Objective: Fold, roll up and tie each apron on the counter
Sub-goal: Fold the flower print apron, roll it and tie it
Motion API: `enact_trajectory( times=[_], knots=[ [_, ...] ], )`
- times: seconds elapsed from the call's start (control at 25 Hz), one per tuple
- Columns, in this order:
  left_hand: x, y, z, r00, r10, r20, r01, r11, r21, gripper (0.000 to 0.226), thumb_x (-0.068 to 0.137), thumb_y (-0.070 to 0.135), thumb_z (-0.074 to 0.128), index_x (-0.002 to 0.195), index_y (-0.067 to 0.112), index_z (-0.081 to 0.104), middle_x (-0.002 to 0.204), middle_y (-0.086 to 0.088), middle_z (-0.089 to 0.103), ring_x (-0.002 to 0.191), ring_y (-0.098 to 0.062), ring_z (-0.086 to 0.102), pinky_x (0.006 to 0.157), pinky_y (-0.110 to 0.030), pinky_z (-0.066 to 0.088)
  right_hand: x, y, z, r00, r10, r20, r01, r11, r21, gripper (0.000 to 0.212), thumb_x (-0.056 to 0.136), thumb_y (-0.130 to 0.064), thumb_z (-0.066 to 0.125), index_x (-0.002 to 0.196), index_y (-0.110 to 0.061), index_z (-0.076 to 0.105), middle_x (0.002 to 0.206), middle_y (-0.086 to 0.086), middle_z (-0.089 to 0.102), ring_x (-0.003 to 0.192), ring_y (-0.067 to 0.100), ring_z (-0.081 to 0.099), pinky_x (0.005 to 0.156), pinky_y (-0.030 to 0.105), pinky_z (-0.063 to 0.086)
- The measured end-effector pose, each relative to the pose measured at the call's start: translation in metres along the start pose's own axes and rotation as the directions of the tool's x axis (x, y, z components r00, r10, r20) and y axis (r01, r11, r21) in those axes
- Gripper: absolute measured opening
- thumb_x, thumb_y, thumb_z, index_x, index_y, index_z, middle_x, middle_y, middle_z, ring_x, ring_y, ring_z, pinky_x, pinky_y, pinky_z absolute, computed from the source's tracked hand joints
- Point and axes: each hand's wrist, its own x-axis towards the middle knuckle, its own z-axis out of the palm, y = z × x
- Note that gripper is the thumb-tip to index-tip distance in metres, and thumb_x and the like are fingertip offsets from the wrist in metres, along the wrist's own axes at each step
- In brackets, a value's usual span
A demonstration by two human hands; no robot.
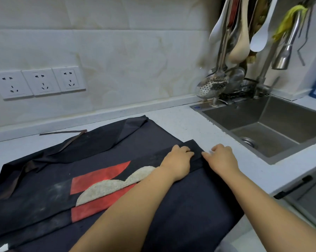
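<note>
White speckled counter [173, 122] under you, pale marbled wall tiles behind it, and your two bare arms reach in from the bottom of the frame. Your left hand [178, 159] lies palm down on the dark apron [102, 159], fingers curled over the narrow folded band of fabric at the apron's right end, pinching that fold. Your right hand [221, 157] sits just beside it at 3 o'clock, palm down too, fingertips pressing on the same folded band where it meets the counter; whether it grips the cloth or only presses, you can't tell from this angle. The two hands are close but not touching.

Out from the hands, the apron spreads toward 9 o'clock, flat across the counter, its near edge hanging over the front. A red patch [91, 182] with a pale half-round piece [115, 184] across it sits at 8 o'clock from your left hand, partly under your left forearm. A brown strap [69, 137] trails off the apron's far edge at 10 o'clock onto the bare counter.

At 2 o'clock from your right hand, the steel sink [273, 128] is sunk into the counter, drain showing at its bottom. Above it, at 1 o'clock, the tap [288, 50] and a cluster of hanging ladles and spoons [239, 44]. Far at 10 o'clock, three white wall sockets [38, 81] in a row.
</note>
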Motion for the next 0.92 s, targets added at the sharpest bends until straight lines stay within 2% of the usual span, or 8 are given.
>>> enact_trajectory(
  times=[0.12,0.24,0.36,0.48,0.6,0.72,0.8,0.92],
  knots=[
    [0.016,0.004,-0.006,0.996,0.001,0.085,-0.005,0.999,0.051,0.047,0.102,0.021,0.033,0.149,0.015,0.033,0.156,-0.002,0.026,0.128,-0.031,0.036,0.105,-0.041,0.037,0.012,-0.007,-0.007,0.991,0.054,0.122,-0.039,0.991,-0.125,0.045,0.084,-0.047,0.063,0.062,-0.015,0.042,0.064,0.001,0.047,0.063,0.022,0.048,0.047,0.027,0.030],
    [0.025,0.007,-0.011,0.991,-0.033,0.130,0.026,0.998,0.053,0.049,0.100,0.025,0.033,0.147,0.010,0.033,0.156,-0.004,0.026,0.126,-0.032,0.040,0.106,-0.040,0.035,0.022,-0.024,-0.008,0.969,0.113,0.221,-0.079,0.984,-0.159,0.032,0.083,-0.037,0.068,0.078,-0.010,0.051,0.078,0.004,0.057,0.076,0.024,0.055,0.062,0.027,0.043],
    [0.027,0.007,-0.010,0.986,-0.068,0.150,0.066,0.998,0.021,0.054,0.099,0.029,0.033,0.149,0.011,0.027,0.160,-0.001,0.018,0.131,-0.032,0.036,0.108,-0.040,0.034,0.029,-0.037,-0.012,0.928,0.192,0.319,-0.176,0.981,-0.081,0.024,0.082,-0.020,0.067,0.070,-0.009,0.049,0.070,0.006,0.054,0.068,0.023,0.054,0.061,0.027,0.045],
    [0.032,0.004,-0.011,0.987,-0.088,0.135,0.092,0.995,-0.026,0.051,0.099,0.026,0.033,0.148,0.012,0.030,0.160,0.001,0.019,0.133,-0.030,0.039,0.106,-0.039,0.035,0.024,-0.030,-0.002,0.982,0.021,0.186,0.005,0.990,-0.140,0.018,0.082,-0.013,0.059,0.066,-0.011,0.050,0.071,0.002,0.047,0.060,0.019,0.046,0.047,0.024,0.032],
    [0.035,-0.004,-0.007,0.990,-0.133,0.043,0.138,0.981,-0.138,0.037,0.100,0.022,0.037,0.133,0.010,0.046,0.147,-0.005,0.040,0.119,-0.026,0.051,0.094,-0.037,0.043,0.002,-0.019,0.015,0.983,-0.182,0.004,0.181,0.983,0.027,0.013,0.089,-0.013,0.044,0.077,-0.009,0.048,0.080,-0.001,0.041,0.070,0.022,0.042,0.051,0.028,0.024],
    [0.031,-0.007,0.002,0.976,-0.201,-0.081,0.173,0.948,-0.268,0.044,0.099,0.022,0.041,0.143,0.017,0.037,0.142,-0.006,0.044,0.110,-0.025,0.055,0.088,-0.037,0.047,-0.011,-0.022,0.015,0.877,-0.480,0.021,0.470,0.847,-0.248,0.030,0.089,-0.014,0.018,0.087,-0.011,0.048,0.090,0.009,0.046,0.078,0.021,0.033,0.065,0.031,0.027],
    [0.027,-0.005,0.006,0.978,-0.173,-0.115,0.146,0.966,-0.213,0.055,0.099,0.018,0.039,0.152,0.023,0.025,0.149,-0.003,0.034,0.115,-0.024,0.052,0.086,-0.035,0.047,-0.015,-0.024,0.011,0.857,-0.509,0.082,0.505,0.795,-0.336,0.035,0.094,-0.011,0.021,0.104,-0.007,0.054,0.102,0.014,0.048,0.085,0.020,0.028,0.072,0.032,0.025],
    [0.029,0.000,0.009,0.966,-0.196,-0.167,0.177,0.976,-0.125,0.037,0.098,0.014,0.037,0.134,0.012,0.046,0.146,-0.003,0.030,0.108,-0.023,0.048,0.076,-0.033,0.045,-0.020,-0.010,0.017,0.847,-0.517,0.124,0.524,0.769,-0.366,0.019,0.095,-0.010,0.035,0.098,-0.008,0.054,0.091,0.003,0.037,0.082,0.018,0.032,0.067,0.028,0.026]
  ],
)
